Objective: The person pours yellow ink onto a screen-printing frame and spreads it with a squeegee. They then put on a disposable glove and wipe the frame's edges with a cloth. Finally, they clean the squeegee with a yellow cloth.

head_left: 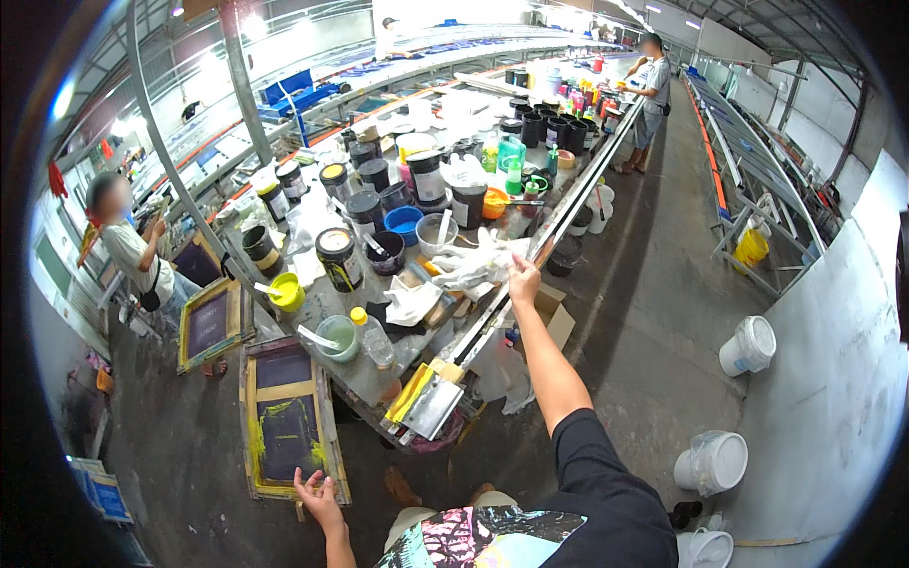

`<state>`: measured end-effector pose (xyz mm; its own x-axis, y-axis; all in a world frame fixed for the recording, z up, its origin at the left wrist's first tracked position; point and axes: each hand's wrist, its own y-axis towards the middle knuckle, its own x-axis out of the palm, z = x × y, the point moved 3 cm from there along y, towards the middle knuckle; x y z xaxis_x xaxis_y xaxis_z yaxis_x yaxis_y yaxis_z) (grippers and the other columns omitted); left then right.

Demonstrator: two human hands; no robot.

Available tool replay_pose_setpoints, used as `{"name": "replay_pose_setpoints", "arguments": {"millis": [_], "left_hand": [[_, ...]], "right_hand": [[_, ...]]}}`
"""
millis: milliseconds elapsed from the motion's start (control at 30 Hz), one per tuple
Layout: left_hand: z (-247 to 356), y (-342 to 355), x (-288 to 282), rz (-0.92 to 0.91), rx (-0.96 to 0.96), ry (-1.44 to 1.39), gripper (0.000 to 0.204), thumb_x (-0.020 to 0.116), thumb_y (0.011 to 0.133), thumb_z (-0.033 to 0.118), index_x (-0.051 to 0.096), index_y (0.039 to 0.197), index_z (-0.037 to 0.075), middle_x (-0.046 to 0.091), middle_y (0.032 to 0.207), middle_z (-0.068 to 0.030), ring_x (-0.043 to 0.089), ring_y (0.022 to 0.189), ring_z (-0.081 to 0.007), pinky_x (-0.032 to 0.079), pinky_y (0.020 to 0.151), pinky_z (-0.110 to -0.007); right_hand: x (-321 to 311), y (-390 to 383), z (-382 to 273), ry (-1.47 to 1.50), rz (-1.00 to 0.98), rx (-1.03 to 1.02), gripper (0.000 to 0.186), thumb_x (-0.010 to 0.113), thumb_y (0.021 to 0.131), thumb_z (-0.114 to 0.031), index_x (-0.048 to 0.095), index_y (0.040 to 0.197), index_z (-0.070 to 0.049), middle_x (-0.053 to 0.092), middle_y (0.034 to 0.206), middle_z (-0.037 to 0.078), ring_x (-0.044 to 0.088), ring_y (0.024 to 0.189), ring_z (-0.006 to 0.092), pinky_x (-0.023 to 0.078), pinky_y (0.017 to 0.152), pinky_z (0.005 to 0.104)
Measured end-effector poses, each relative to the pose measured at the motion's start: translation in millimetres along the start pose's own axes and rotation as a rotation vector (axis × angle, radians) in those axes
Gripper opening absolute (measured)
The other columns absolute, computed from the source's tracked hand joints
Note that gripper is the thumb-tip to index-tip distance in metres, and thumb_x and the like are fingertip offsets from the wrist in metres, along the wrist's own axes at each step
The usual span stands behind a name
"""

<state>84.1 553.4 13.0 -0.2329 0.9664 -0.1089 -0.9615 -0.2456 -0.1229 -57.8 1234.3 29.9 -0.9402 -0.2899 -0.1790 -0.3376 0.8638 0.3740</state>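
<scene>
My right hand [524, 282] reaches over the table's near edge, its fingers closed at the right end of a crumpled white cloth [473, 265]. The cloth lies bunched on the tabletop, and my fingers partly cover where they meet it. Low in the view, my left hand [322, 500] is held open with curved, spread fingers and nothing in it. Just beyond it, a framed printing screen [289, 431] smeared with yellow ink leans against the table. Beside the cloth are a white paper [413, 301] and a clear plastic tub [436, 233].
Ink jars [338, 257], a blue bowl [404, 222], a yellow cup [287, 292] and a bottle [372, 337] crowd the table. Squeegees [426, 402] sit at its corner. White buckets [711, 462] line the right wall. One person [653, 85] stands far along the aisle, another [137, 246] at left.
</scene>
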Motion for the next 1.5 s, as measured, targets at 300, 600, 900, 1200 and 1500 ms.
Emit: {"name": "replay_pose_setpoints", "arguments": {"millis": [300, 600, 900, 1200, 1500], "left_hand": [[39.0, -25.7, 70.2, -0.220, 0.050, -0.095, 0.049, 0.063, 0.099, 0.003, 0.047, 0.145, 0.004, 0.065, 0.118, -0.0103, 0.066, 0.097, -0.0164, 0.054, 0.085, -0.030], [133.7, -78.6, 125.8, -0.679, 0.388, -0.028, 0.008, 0.078, 0.089, 0.003, 0.074, 0.095, 0.000, 0.075, 0.097, -0.0093, 0.072, 0.092, -0.0177, 0.055, 0.085, -0.031], [145.0, -63.1, 6.8, -0.686, 0.577, 0.126, 0.038, 0.096, 0.071, 0.023, 0.067, 0.086, 0.003, 0.065, 0.091, -0.0083, 0.065, 0.087, -0.0210, 0.051, 0.078, -0.033], [102.7, -65.5, -255.9, -0.002, 0.459, 0.339, 0.045, 0.094, 0.069, 0.024, 0.059, 0.090, 0.003, 0.055, 0.079, -0.0056, 0.055, 0.071, -0.0217, 0.044, 0.065, -0.036], [71.1, -97.5, -454.4, 0.329, 0.458, 0.514, 0.021, 0.075, 0.076, 0.004, 0.066, 0.094, -0.002, 0.068, 0.088, -0.0168, 0.067, 0.080, -0.0356, 0.052, 0.073, -0.042]], "right_hand": [[-119.2, -60.1, -188.1, 0.802, 0.143, -0.068, 0.063, 0.069, 0.090, 0.010, 0.041, 0.146, -0.002, 0.062, 0.127, 0.012, 0.061, 0.115, 0.0188, 0.048, 0.102, 0.0329], [-167.0, -297.7, -209.1, 0.664, -0.419, 0.108, 0.049, 0.070, 0.088, 0.009, 0.058, 0.135, 0.001, 0.066, 0.130, 0.008, 0.061, 0.122, 0.0188, 0.047, 0.107, 0.0358], [-111.1, -479.9, -258.4, 0.867, -1.108, 0.504, 0.055, 0.060, 0.102, -0.007, 0.038, 0.151, 0.002, 0.056, 0.143, 0.011, 0.047, 0.138, 0.0183, 0.037, 0.115, 0.0350], [-12.3, -689.9, -354.7, 0.749, -1.874, 0.277, 0.041, 0.046, 0.101, -0.018, 0.058, 0.132, 0.005, 0.062, 0.126, 0.007, 0.051, 0.122, 0.0169, 0.037, 0.108, 0.0310], [52.1, -887.9, -441.6, 0.757, -1.797, 0.285, 0.026, 0.051, 0.092, 0.005, 0.073, 0.107, 0.006, 0.072, 0.098, -0.001, 0.063, 0.093, 0.0109, 0.054, 0.083, 0.0293]]}}
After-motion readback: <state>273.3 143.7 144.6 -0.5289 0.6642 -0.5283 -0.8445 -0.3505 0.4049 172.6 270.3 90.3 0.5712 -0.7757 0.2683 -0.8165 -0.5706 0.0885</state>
